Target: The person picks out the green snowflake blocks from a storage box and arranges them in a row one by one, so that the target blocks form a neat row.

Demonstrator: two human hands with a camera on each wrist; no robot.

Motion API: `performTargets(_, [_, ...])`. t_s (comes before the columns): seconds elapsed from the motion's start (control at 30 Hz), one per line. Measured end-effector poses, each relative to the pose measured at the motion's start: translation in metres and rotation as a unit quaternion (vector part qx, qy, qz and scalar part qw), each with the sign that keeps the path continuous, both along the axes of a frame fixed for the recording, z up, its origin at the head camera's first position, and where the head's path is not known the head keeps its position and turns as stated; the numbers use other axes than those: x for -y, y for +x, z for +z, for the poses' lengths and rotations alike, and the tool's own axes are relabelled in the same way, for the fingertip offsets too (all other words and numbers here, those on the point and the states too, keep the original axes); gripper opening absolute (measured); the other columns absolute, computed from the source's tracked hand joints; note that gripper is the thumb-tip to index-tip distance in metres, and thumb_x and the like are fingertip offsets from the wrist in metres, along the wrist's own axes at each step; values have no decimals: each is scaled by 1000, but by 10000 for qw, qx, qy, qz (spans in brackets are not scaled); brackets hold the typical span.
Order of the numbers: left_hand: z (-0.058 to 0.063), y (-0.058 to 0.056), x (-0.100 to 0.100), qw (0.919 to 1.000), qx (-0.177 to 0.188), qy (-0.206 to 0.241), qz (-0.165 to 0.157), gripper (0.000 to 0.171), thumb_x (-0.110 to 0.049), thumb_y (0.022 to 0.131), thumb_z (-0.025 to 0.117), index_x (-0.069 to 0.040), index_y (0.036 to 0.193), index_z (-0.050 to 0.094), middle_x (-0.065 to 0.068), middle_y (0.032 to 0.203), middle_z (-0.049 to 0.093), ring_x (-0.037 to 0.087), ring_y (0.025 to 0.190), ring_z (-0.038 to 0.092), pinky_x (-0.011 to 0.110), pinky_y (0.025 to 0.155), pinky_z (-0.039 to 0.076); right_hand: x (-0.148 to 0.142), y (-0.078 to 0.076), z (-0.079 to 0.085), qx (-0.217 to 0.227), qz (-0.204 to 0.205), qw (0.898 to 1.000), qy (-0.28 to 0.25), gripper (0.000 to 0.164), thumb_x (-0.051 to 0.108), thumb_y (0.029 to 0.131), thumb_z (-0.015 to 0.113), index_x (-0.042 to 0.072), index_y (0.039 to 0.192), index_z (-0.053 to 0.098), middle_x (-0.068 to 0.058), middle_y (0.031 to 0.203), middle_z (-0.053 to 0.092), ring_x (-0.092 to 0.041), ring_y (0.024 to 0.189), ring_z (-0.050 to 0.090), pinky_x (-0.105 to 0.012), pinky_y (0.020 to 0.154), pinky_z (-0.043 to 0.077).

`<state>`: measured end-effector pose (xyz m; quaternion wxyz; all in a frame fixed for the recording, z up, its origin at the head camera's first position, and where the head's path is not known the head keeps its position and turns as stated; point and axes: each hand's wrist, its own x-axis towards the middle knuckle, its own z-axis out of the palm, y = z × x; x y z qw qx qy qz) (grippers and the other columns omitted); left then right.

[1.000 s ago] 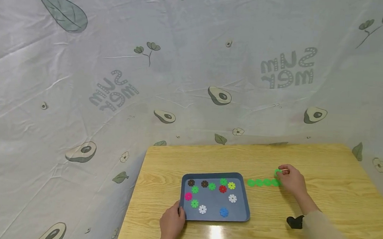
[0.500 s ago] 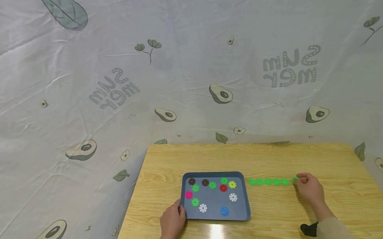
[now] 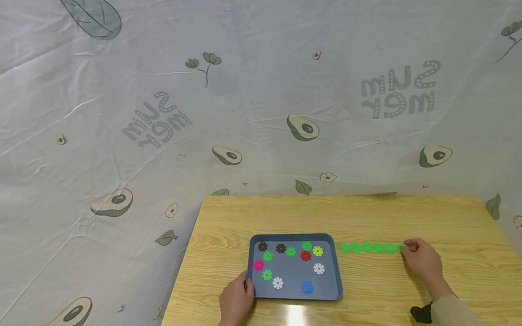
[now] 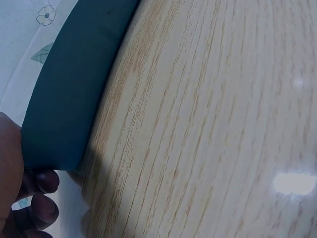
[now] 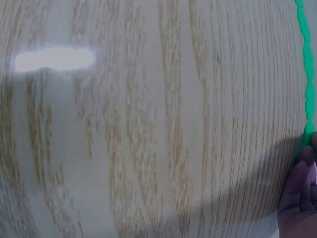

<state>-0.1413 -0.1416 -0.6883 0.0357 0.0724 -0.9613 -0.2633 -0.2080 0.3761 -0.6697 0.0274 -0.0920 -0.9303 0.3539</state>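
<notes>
My right hand (image 3: 424,263) pinches a green notched plastic disc (image 3: 402,247) at the right end of a straight row of green discs (image 3: 367,248) on the table. In the right wrist view, the fingertips (image 5: 306,158) touch the near end of that green row (image 5: 309,94). My left hand (image 3: 236,300) grips the left front corner of a shallow grey-blue tray (image 3: 290,273); the left wrist view shows curled fingers at the tray's wall (image 4: 69,99). Inside the tray lie loose discs, among them a pink disc (image 3: 258,265), a blue disc (image 3: 307,287) and a red disc (image 3: 305,256).
The wooden table (image 3: 370,289) runs back to a pale printed cloth (image 3: 264,108) hanging behind it. A black object (image 3: 421,313) shows beside the right sleeve (image 3: 462,325). More green discs (image 3: 267,275) sit in the tray, with white, brown and yellow ones.
My right hand has moved right with a green disc and brought it to the end of the row, which is now one disc longer. The left hand stays at the tray.
</notes>
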Motion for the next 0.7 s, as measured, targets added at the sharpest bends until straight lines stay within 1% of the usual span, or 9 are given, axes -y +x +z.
performTargets(0.1, [0,0,0,10000,-23,22,-7,28,-16,97,65,-12,122,75,-1,79,70,12,58,48,37,51,39,0,1,1,-14,66,10000,46,37,21,103,57,-12,118,62,-26,102,65,-43,91,63,-46,70,46])
performTargets(0.17, [0,0,0,10000,-4,26,-4,27,-17,97,65,-13,122,75,-1,78,69,12,58,48,37,52,39,0,1,3,51,100,9999,18,38,21,104,56,-13,119,62,-27,103,65,-44,92,62,-47,71,46])
performTargets(0.3, [-1,0,0,10000,19,31,-12,28,-17,97,64,-13,122,75,-3,77,69,12,57,48,36,51,39,-1,1,8,218,85,9997,-82,44,26,106,52,-14,123,59,-31,111,63,-47,99,61,-52,76,47])
performTargets(0.4, [0,0,0,10000,20,58,-26,28,-16,97,64,-13,122,75,-4,74,65,12,56,46,36,51,37,-1,0,10,288,80,9994,-178,49,29,108,49,-15,126,57,-34,115,61,-49,102,60,-55,79,46])
performTargets(0.6, [0,1,1,10000,-81,-16,-41,27,-17,96,65,-13,121,75,0,81,72,11,57,48,36,50,39,1,2,9,289,81,9993,-215,51,31,108,49,-15,127,56,-32,114,63,-48,101,61,-53,76,47])
performTargets(0.7, [0,1,1,9999,-99,-37,-51,27,-17,96,66,-13,121,76,-2,78,70,11,57,48,36,50,38,4,2,9,186,74,9995,-236,50,31,108,49,-15,127,56,-33,115,63,-48,101,61,-55,78,47])
